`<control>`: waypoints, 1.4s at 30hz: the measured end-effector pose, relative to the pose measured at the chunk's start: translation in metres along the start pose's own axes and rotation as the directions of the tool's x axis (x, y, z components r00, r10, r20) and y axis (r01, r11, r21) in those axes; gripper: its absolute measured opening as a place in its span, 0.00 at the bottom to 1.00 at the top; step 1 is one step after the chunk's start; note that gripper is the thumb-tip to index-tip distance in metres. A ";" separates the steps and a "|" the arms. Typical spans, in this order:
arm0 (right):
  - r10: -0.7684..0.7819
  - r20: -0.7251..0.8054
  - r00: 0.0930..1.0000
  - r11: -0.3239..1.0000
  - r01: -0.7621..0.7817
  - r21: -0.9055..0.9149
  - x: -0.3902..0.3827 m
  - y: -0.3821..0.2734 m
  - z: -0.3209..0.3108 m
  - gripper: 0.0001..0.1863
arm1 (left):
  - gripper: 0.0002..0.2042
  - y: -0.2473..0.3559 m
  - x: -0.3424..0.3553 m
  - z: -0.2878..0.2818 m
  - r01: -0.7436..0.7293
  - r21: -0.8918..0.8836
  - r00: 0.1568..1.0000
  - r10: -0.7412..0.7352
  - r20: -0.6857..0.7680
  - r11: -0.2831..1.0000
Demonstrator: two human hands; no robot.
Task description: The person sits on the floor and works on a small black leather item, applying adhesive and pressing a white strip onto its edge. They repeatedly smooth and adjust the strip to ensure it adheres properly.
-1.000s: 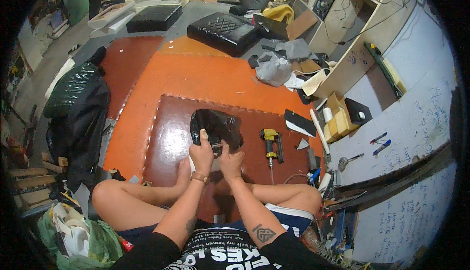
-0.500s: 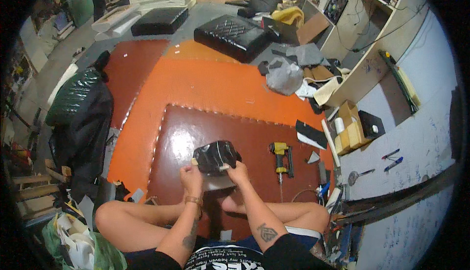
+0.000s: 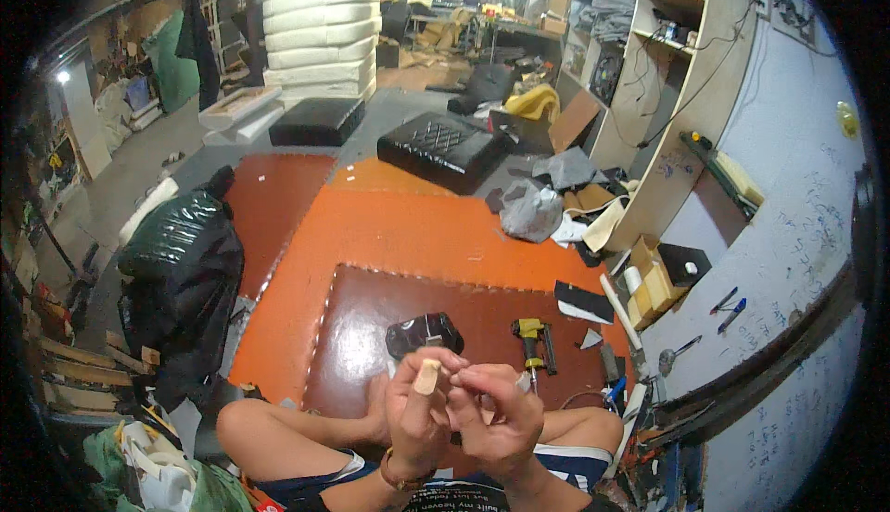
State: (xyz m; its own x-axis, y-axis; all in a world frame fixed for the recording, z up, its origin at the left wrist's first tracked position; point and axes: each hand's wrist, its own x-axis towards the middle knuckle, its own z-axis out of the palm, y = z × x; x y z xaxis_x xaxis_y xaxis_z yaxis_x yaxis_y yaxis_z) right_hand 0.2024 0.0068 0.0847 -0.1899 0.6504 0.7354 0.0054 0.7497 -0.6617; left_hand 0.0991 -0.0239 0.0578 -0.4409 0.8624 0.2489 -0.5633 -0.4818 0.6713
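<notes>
Raised in front of me, my left hand (image 3: 419,415) and my right hand (image 3: 501,415) meet at the fingertips. The fingers of both are pinched together; whatever they hold, if anything, is too small to name. A beige strip like an adhesive bandage (image 3: 427,377) wraps the left thumb. Just beyond the hands, a shiny black upholstered piece (image 3: 422,334) rests on the dark red mat (image 3: 371,299), partly hidden by the fingers. To its right lies a yellow and black pneumatic staple gun (image 3: 530,340).
Black padded cushions (image 3: 440,147) lie farther off, near a tall stack of white foam blocks (image 3: 320,30). A black plastic-wrapped bundle (image 3: 181,262) is at left. Along the right stand shelves (image 3: 681,95) and a cardboard box (image 3: 652,289); a grey bag (image 3: 533,211) sits nearby.
Both hands have let go of the black upholstered piece, which now lies on the mat. They have come up closer and together at the fingertips. The view has tilted upward.
</notes>
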 end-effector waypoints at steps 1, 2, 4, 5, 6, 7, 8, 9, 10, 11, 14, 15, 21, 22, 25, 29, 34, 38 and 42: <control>-0.114 -0.015 0.993 0.993 0.113 -0.028 -0.001 -0.007 0.000 0.14 | 0.13 0.012 -0.009 0.006 0.049 -0.042 0.998 -0.048 0.039 0.998; -0.147 -0.008 0.989 0.988 0.147 -0.052 -0.001 -0.016 -0.002 0.17 | 0.15 0.021 -0.017 0.010 0.104 -0.018 0.994 -0.104 0.018 0.994; -0.149 0.057 0.987 0.987 0.152 -0.047 -0.003 -0.028 -0.007 0.21 | 0.19 0.034 -0.030 0.015 0.212 0.025 0.977 -0.211 -0.036 0.977; -0.150 0.090 0.985 0.987 0.154 -0.043 -0.002 -0.033 -0.010 0.23 | 0.19 0.038 -0.033 0.018 0.198 0.013 0.980 -0.197 -0.038 0.980; -0.160 0.134 0.978 0.986 0.165 -0.029 -0.002 -0.038 -0.010 0.21 | 0.19 0.043 -0.037 0.019 0.183 0.007 0.982 -0.183 -0.047 0.983; -0.169 0.146 0.975 0.984 0.174 -0.023 -0.001 -0.045 -0.009 0.20 | 0.19 0.048 -0.041 0.019 0.170 0.002 0.984 -0.169 -0.056 0.985; -0.177 0.157 0.972 0.983 0.182 -0.017 0.001 -0.053 -0.007 0.18 | 0.19 0.053 -0.042 0.019 0.162 -0.009 0.986 -0.162 -0.037 0.987; -0.177 0.171 0.969 0.983 0.183 -0.017 0.002 -0.059 -0.007 0.16 | 0.19 0.056 -0.045 0.018 0.164 -0.024 0.986 -0.164 -0.020 0.986; -0.204 0.176 0.963 0.976 0.214 -0.035 0.004 -0.064 -0.007 0.16 | 0.18 0.058 -0.046 0.017 0.166 -0.038 0.986 -0.166 -0.004 0.985; -0.231 0.181 0.956 0.968 0.244 -0.052 0.006 -0.068 -0.007 0.16 | 0.18 0.058 -0.048 0.016 0.152 -0.041 0.988 -0.153 -0.003 0.987; -0.267 0.200 0.943 0.953 0.288 -0.089 0.010 -0.078 -0.013 0.16 | 0.14 0.060 -0.053 0.016 0.129 -0.037 0.992 -0.129 -0.001 0.991; -0.269 0.207 0.941 0.950 0.294 -0.101 0.011 -0.080 -0.017 0.16 | 0.13 0.063 -0.054 0.018 0.133 -0.022 0.991 -0.133 -0.004 0.991; -0.320 0.232 0.919 0.918 0.361 -0.166 0.013 -0.086 -0.038 0.15 | 0.09 0.062 -0.058 0.025 0.077 0.056 0.996 -0.079 0.047 0.995; -0.322 0.238 0.916 0.911 0.368 -0.186 0.013 -0.085 -0.041 0.15 | 0.10 0.064 -0.059 0.028 0.101 0.090 0.994 -0.105 0.041 0.991; -0.340 0.259 0.904 0.889 0.399 -0.223 0.012 -0.084 -0.048 0.14 | 0.13 0.058 -0.058 0.027 -0.010 0.223 0.998 -0.003 0.058 0.975; -0.364 0.251 0.897 0.887 0.416 -0.200 0.015 -0.076 -0.050 0.12 | 0.13 0.055 -0.055 0.029 -0.131 0.372 0.991 0.112 0.073 0.919; -0.254 0.206 0.945 0.953 0.281 -0.114 0.010 -0.071 -0.047 0.07 | 0.12 0.053 -0.047 0.026 -0.246 0.494 0.969 0.200 0.146 0.834; -0.213 0.178 0.961 0.968 0.232 -0.095 0.008 -0.067 -0.042 0.06 | 0.12 0.051 -0.041 0.022 -0.295 0.497 0.955 0.236 0.179 0.816; -0.164 0.139 0.977 0.982 0.174 -0.067 0.004 -0.066 -0.036 0.05 | 0.12 0.050 -0.040 0.020 -0.310 0.487 0.950 0.255 0.178 0.816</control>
State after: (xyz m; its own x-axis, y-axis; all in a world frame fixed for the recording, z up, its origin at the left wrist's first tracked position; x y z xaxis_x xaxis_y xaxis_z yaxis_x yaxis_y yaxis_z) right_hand 0.2364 -0.0357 0.1360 -0.3226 0.4957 0.8063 0.0378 0.8580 -0.5123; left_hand 0.1024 -0.0792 0.0955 -0.4377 0.7248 0.5320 0.0171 -0.5849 0.8109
